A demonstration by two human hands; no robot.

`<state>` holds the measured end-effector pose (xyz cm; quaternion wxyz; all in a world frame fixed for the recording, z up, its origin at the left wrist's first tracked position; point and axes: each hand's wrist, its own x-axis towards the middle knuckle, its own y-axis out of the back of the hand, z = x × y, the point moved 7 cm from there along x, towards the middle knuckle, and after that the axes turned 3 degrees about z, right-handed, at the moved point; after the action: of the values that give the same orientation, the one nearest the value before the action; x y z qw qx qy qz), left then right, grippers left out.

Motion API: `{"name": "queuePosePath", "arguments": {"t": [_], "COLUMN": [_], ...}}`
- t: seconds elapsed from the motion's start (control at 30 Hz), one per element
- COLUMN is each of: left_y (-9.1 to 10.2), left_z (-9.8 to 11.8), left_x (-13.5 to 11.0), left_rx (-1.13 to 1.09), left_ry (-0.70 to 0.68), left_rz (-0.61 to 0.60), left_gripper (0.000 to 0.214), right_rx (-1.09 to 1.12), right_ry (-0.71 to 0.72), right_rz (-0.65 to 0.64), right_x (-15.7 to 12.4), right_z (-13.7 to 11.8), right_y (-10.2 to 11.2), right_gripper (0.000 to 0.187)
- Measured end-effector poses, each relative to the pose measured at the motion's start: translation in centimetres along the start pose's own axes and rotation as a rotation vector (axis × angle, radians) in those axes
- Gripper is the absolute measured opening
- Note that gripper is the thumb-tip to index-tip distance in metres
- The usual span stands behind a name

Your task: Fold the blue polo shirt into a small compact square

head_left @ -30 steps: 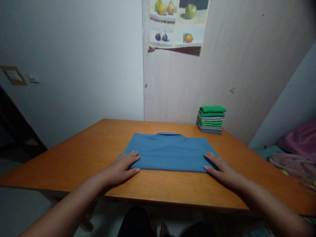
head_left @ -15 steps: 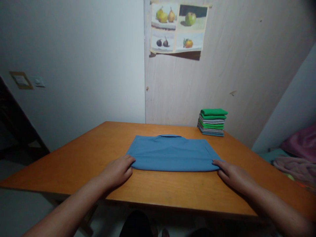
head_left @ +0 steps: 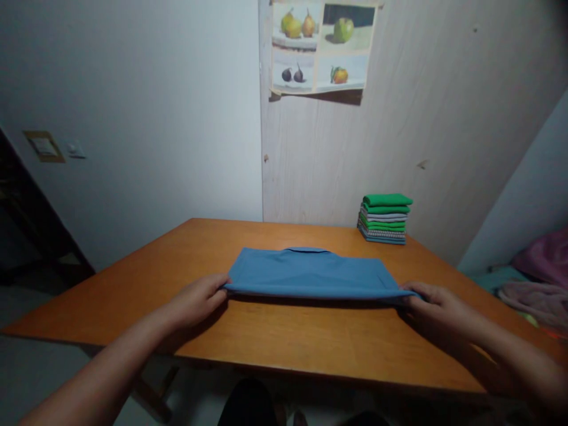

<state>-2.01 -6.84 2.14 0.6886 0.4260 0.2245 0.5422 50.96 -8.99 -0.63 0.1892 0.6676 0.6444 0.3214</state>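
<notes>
A blue shirt (head_left: pixel 310 272), partly folded into a wide strip, lies on the wooden table with its collar at the far side. Its near edge is lifted a little off the tabletop and stretched straight, with a dark shadow below. My left hand (head_left: pixel 206 296) pinches the near left corner between thumb and fingers. At the near right corner, my right hand (head_left: pixel 432 302) is closed on the cloth in the same way, a bit of fabric poking past the fingertips.
The orange-brown table (head_left: pixel 284 340) ends just in front of my legs. A stack of folded clothes (head_left: pixel 385 218), green, grey and blue, stands at the back right corner. A wall rises behind, with fruit pictures (head_left: pixel 323 47). Rumpled fabrics (head_left: pixel 532 302) lie beyond the right edge.
Both hands have gripped the near corners and raised the shirt's near edge off the table. They have moved slightly apart, pulling that edge taut.
</notes>
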Motion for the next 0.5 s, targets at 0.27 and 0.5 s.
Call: {"name": "queuePosePath", "arguments": {"t": [0.27, 0.5], "left_y": [2.2, 3.0], "left_z": [-1.8, -3.3], "left_x": [2.0, 8.3], "left_rx": [-0.478, -0.676], "left_ry": [0.126, 0.211], "left_rz": [-0.028, 0.049], "left_gripper": [0.036, 0.043], "right_rx": [0.273, 0.521], "right_ry": [-0.192, -0.386], "right_rz": [-0.052, 0.011], "right_x": [2.6, 7.7], "right_z": [-0.1, 1.5], "right_y": [1.6, 0.2], "right_gripper": [0.043, 0.039]}}
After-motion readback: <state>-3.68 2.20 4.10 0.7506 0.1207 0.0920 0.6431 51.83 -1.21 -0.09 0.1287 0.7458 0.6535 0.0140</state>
